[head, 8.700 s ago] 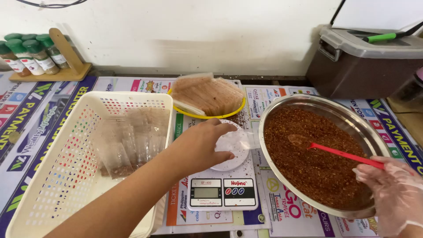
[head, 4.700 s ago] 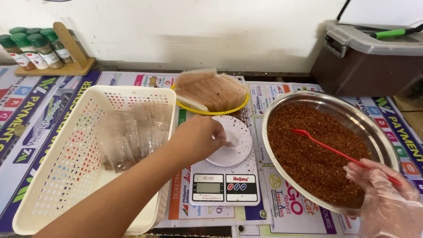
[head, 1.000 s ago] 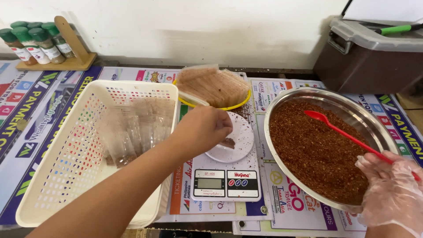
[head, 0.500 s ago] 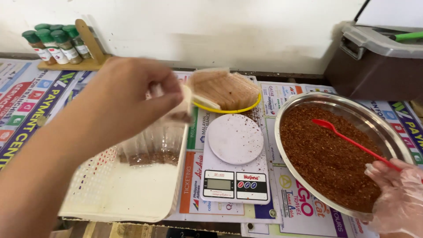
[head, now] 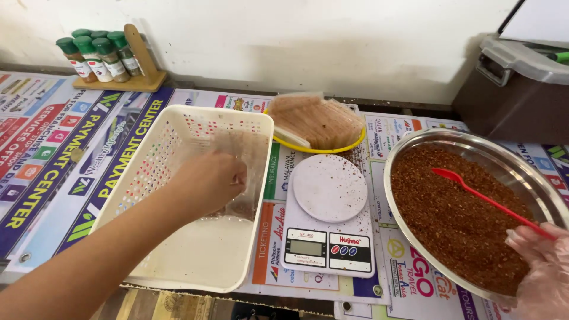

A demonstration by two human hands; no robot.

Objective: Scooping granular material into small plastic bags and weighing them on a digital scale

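Observation:
My left hand [head: 204, 184] reaches into the cream plastic basket [head: 151, 178] and grips a clear plastic packet [head: 240, 172] with a little brown powder in it. My right hand [head: 542, 269], in a clear glove, holds the handle of a red spoon [head: 474, 192] whose bowl rests on the reddish-brown ground spice in a wide steel bowl [head: 536, 184]. Between the basket and the bowl stands a white digital kitchen scale [head: 329, 222]; its round platform is bare except for spice specks.
A yellow plate [head: 317, 148] with a stack of clear packets lies behind the scale. Green-capped spice jars [head: 95, 56] stand on a wooden rack at the back left. A dark lidded box [head: 515, 89] sits at the back right. Printed posters cover the table.
My left hand took a filled packet off the scale platform, swung it left and lowered it into the basket. The red spoon stayed in the spice bowl, shifting only slightly.

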